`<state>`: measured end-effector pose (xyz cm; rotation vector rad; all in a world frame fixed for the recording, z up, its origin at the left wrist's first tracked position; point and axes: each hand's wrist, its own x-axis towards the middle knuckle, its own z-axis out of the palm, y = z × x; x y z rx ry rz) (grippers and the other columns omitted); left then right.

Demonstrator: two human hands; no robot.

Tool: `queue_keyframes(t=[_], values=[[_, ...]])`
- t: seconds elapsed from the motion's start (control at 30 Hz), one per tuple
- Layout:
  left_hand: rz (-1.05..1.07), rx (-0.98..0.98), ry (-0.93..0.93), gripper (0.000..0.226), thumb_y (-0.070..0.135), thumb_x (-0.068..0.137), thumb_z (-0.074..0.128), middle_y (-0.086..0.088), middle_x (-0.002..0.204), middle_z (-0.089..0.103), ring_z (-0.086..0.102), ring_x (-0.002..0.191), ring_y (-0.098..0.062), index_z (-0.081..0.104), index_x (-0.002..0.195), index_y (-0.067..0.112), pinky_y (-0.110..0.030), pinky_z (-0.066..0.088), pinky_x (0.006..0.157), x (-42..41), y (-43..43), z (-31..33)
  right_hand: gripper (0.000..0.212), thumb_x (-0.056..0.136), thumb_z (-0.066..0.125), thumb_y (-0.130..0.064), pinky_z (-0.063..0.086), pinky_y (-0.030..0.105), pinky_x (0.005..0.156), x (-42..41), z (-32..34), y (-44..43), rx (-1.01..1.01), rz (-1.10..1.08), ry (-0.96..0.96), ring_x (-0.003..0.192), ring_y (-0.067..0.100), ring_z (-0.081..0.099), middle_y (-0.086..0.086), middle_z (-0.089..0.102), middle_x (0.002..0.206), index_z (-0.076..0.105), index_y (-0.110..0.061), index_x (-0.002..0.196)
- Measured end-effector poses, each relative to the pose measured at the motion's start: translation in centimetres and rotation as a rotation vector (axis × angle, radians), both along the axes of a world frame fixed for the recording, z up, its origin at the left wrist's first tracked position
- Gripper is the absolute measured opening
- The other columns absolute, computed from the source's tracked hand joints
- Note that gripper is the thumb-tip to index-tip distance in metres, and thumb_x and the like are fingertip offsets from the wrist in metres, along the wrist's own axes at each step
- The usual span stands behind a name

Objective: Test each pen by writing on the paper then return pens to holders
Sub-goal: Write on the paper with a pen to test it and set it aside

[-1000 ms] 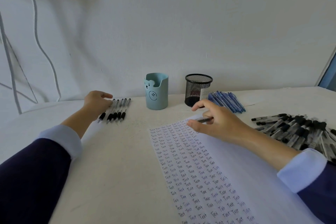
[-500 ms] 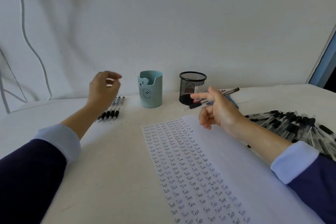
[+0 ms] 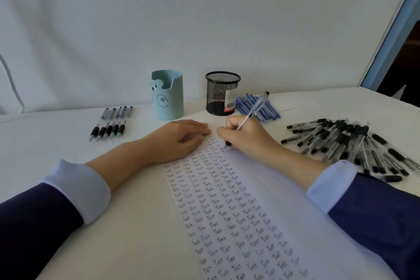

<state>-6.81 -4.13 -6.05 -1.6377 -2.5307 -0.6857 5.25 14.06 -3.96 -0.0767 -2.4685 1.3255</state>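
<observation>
My right hand (image 3: 246, 135) grips a clear pen with a black grip (image 3: 254, 108), tip down on the white paper (image 3: 284, 200) near its top. Columns of handwritten "Test" cover the paper's left part. My left hand (image 3: 179, 137) lies flat with relaxed fingers on the paper's top left corner. Behind stand a light blue bear holder (image 3: 167, 95) and a black mesh holder (image 3: 222, 93). A row of several black pens (image 3: 111, 124) lies at the left, a bunch of blue pens (image 3: 259, 104) beside the mesh holder, and a large heap of black pens (image 3: 350, 143) at the right.
The white table (image 3: 56, 134) runs back to a white cloth backdrop (image 3: 204, 18). A blue door frame (image 3: 391, 36) stands at the far right. My dark sleeves with light cuffs fill the lower corners.
My right hand came down from mid-air and set the pen tip on the paper. My left hand left the row of black pens and settled on the paper's top corner.
</observation>
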Motion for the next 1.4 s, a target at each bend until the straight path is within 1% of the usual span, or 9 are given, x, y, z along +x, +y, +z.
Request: queue_keyframes(t=[0.17, 0.37, 0.5, 0.63, 0.7, 0.87, 0.97, 1.07, 1.4], values=[[0.005, 0.052, -0.011, 0.058, 0.057, 0.084, 0.035, 0.014, 0.138, 0.053, 0.049, 0.124, 0.002, 0.061, 0.128, 0.030, -0.023, 0.035, 0.111, -0.02, 0.23, -0.22, 0.034, 0.083, 0.065, -0.004, 0.039, 0.006, 0.048, -0.11, -0.07, -0.12, -0.045, -0.034, 0.078, 0.045, -0.003, 0.047, 0.008, 0.040, 0.056, 0.043, -0.007, 0.058], [0.010, 0.038, -0.028, 0.052, 0.054, 0.087, 0.037, 0.014, 0.139, 0.053, 0.049, 0.124, 0.001, 0.060, 0.128, 0.032, -0.024, 0.035, 0.111, -0.15, 0.29, -0.30, 0.038, 0.080, 0.066, -0.007, 0.044, 0.018, 0.052, -0.59, -0.58, 0.19, -0.011, -0.038, 0.088, 0.042, 0.003, 0.047, -0.001, 0.045, 0.043, 0.042, -0.014, 0.052], [0.020, 0.030, -0.031, 0.044, 0.045, 0.090, 0.043, 0.013, 0.139, 0.053, 0.048, 0.124, 0.001, 0.060, 0.129, 0.031, -0.018, 0.032, 0.109, -0.06, 0.29, -0.25, 0.036, 0.080, 0.066, -0.005, 0.044, 0.016, 0.052, -0.50, -0.55, -0.01, -0.018, -0.003, 0.084, 0.043, 0.006, 0.045, -0.003, 0.046, 0.042, 0.044, -0.013, 0.052], [0.021, 0.039, -0.043, 0.043, 0.043, 0.091, 0.044, 0.013, 0.138, 0.054, 0.048, 0.124, 0.001, 0.061, 0.128, 0.030, -0.018, 0.032, 0.109, 0.13, 0.27, -0.18, 0.036, 0.081, 0.065, -0.001, 0.039, 0.009, 0.046, -0.29, -0.27, -0.18, -0.044, 0.010, 0.100, 0.038, 0.000, 0.041, 0.002, 0.040, 0.045, 0.042, -0.009, 0.055], [0.026, 0.035, -0.045, 0.043, 0.043, 0.091, 0.044, 0.013, 0.139, 0.053, 0.048, 0.125, 0.001, 0.061, 0.128, 0.031, -0.019, 0.032, 0.110, 0.16, 0.23, -0.17, 0.034, 0.081, 0.066, -0.005, 0.042, 0.013, 0.049, -0.31, -0.29, -0.10, -0.025, 0.007, 0.100, 0.041, 0.002, 0.043, 0.000, 0.044, 0.044, 0.044, -0.009, 0.055], [0.032, 0.020, -0.046, 0.044, 0.044, 0.090, 0.043, 0.015, 0.140, 0.052, 0.047, 0.126, 0.001, 0.060, 0.129, 0.033, -0.022, 0.032, 0.111, 0.22, 0.17, -0.13, 0.039, 0.079, 0.064, -0.006, 0.056, 0.040, 0.059, -0.43, -0.35, 0.05, -0.024, 0.000, 0.073, 0.047, 0.011, 0.045, -0.001, 0.043, 0.044, 0.041, -0.016, 0.049], [0.030, 0.024, -0.051, 0.044, 0.045, 0.090, 0.043, 0.014, 0.140, 0.052, 0.047, 0.126, 0.001, 0.060, 0.128, 0.033, -0.023, 0.032, 0.112, 0.22, 0.10, -0.12, 0.038, 0.079, 0.066, -0.008, 0.054, 0.026, 0.054, -0.28, -0.20, -0.08, -0.043, 0.010, 0.099, 0.045, 0.008, 0.044, 0.000, 0.042, 0.045, 0.041, -0.014, 0.051], [0.032, 0.026, -0.056, 0.044, 0.045, 0.090, 0.042, 0.014, 0.140, 0.052, 0.047, 0.126, 0.001, 0.060, 0.128, 0.033, -0.024, 0.033, 0.112, 0.27, 0.17, -0.11, 0.038, 0.080, 0.065, -0.006, 0.043, 0.011, 0.048, -0.19, -0.17, -0.05, -0.049, 0.014, 0.112, 0.042, 0.002, 0.043, -0.002, 0.039, 0.044, 0.040, -0.012, 0.052], [0.032, 0.025, -0.048, 0.041, 0.043, 0.091, 0.045, 0.015, 0.140, 0.051, 0.046, 0.126, 0.002, 0.060, 0.128, 0.034, -0.019, 0.030, 0.111, 0.25, 0.23, -0.11, 0.036, 0.080, 0.063, -0.001, 0.040, 0.008, 0.046, -0.28, -0.22, 0.14, -0.040, 0.017, 0.093, 0.040, -0.001, 0.042, -0.001, 0.040, 0.044, 0.042, -0.009, 0.052]])
